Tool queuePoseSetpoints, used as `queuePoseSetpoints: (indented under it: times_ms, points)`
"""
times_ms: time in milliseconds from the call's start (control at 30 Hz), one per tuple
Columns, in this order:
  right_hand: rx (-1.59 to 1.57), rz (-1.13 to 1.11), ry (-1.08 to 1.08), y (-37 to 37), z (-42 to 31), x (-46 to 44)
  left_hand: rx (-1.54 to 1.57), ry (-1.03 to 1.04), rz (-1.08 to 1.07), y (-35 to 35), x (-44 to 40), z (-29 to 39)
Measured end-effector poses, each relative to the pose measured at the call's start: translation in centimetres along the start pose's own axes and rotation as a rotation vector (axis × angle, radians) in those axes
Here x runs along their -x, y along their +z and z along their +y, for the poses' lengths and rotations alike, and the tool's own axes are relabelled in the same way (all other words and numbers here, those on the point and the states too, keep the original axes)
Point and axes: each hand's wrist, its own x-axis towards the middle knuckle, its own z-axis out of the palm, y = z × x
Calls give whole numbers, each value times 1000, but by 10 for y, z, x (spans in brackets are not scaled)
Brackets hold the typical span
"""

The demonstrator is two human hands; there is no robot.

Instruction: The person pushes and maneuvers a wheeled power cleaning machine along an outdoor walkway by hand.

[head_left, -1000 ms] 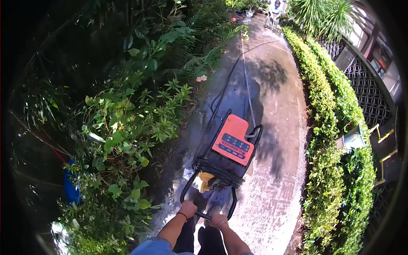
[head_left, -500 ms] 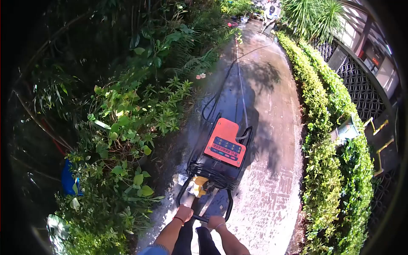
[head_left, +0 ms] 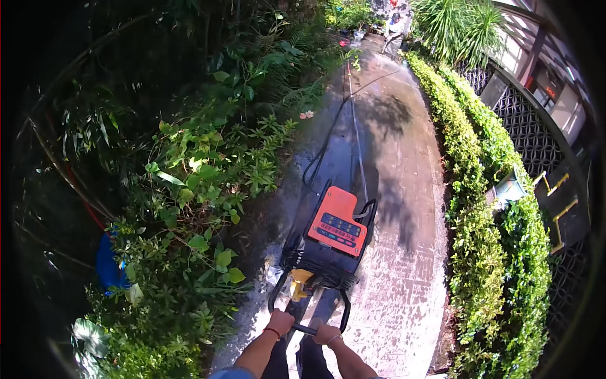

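Both my hands grip the black push handle (head_left: 305,329) of an orange-topped pressure washer (head_left: 336,215) in front of me. My left hand (head_left: 282,321), with a red band at the wrist, is closed around the handle's left side. Close by on the right, my right hand (head_left: 326,335) is wrapped round the same bar. Coiled black cable (head_left: 322,273) hangs across the frame above the handle, beside a yellow part (head_left: 299,284). Ahead of the machine, a dark hose (head_left: 327,136) and a pale hose (head_left: 357,136) run along the path.
The wet brick path (head_left: 404,215) runs between dense plants (head_left: 202,170) on the left and a low hedge (head_left: 470,189) on the right. Another person (head_left: 394,35) stands at the far end. A light-coloured bin (head_left: 508,189) stands in the hedge. A blue object (head_left: 110,265) shows among the left plants.
The washer and my hands sit slightly lower and further right in view. The distant person appears more upright. Both hands keep their hold on the handle.
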Motion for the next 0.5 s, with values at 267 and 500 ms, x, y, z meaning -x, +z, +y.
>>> queuePoseSetpoints:
  times_ms: [267, 500]
  points:
    - [-75, -106, -52, 19, -35, 51, -20, 17, -40, 40, 46, 0]
    - [-81, -218, -113, 38, -51, 87, -14, 36, -114, 58, 88, 4]
